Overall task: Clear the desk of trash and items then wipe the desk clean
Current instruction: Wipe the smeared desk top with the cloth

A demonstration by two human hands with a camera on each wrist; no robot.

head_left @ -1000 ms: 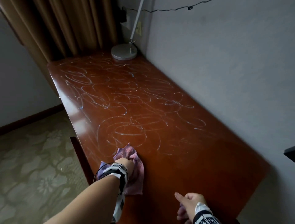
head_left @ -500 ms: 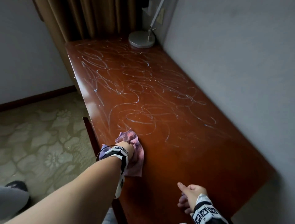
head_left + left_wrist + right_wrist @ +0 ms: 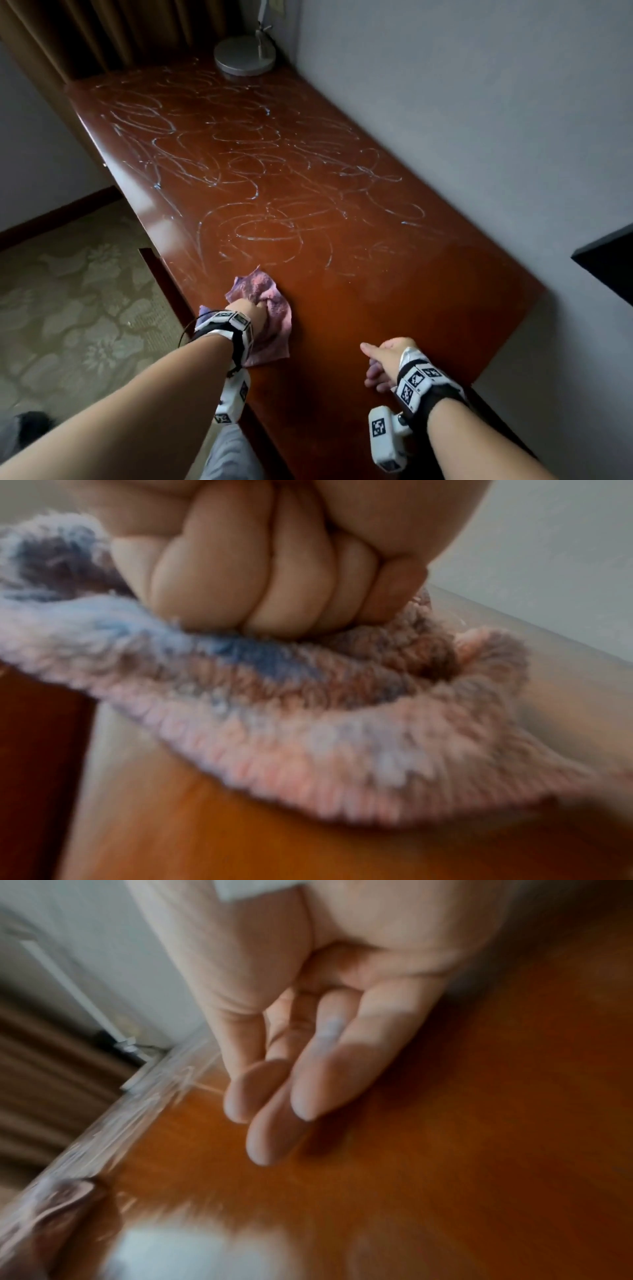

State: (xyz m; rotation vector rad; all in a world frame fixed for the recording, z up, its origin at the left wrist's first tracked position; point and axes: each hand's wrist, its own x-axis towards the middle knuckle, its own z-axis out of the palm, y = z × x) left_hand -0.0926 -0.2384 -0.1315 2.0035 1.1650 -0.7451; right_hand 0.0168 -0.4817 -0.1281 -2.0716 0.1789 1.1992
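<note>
The pink-and-blue cloth is bunched under the left hand near the front-left edge of the wooden surface, its folds spread out beyond the knuckles; the fingers are curled tight into the fabric in a closed grip. To the right, well apart from the cloth, the right hand is held just above the bare surface, its fingers loosely bent and holding nothing, thumb pointed left.

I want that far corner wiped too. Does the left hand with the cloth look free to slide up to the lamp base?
Probably yes: nothing stands on the desk between the left hand, gripping the cloth, and the lamp base. The base is at the far end, so leaning forward seems likely.
</note>
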